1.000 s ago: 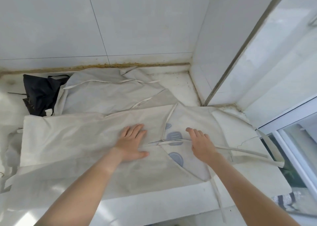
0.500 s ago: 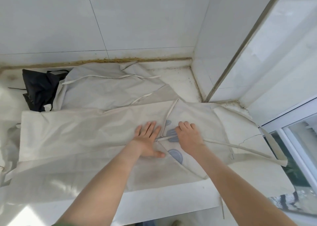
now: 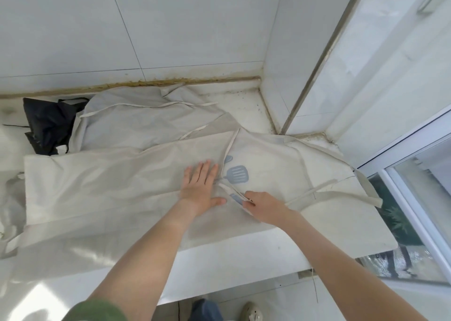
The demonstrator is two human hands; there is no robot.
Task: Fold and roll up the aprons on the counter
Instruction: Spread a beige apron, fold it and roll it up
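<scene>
Two hands meet beige apron (image 3: 109, 181); left hand (image 3: 201, 191) presses flat, fingers straight; right hand (image 3: 262, 207), fingers curled, pinches its strap (image 3: 233, 190).

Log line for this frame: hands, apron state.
stage: folding | left hand: flat, pressing beige apron | right hand: pinching apron strap | grey apron: behind, loose | rolled: not yet

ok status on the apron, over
Left hand flat on the folded apron. Right hand pinching a strap. Second apron and black cloth lie behind, not blocking.
</scene>
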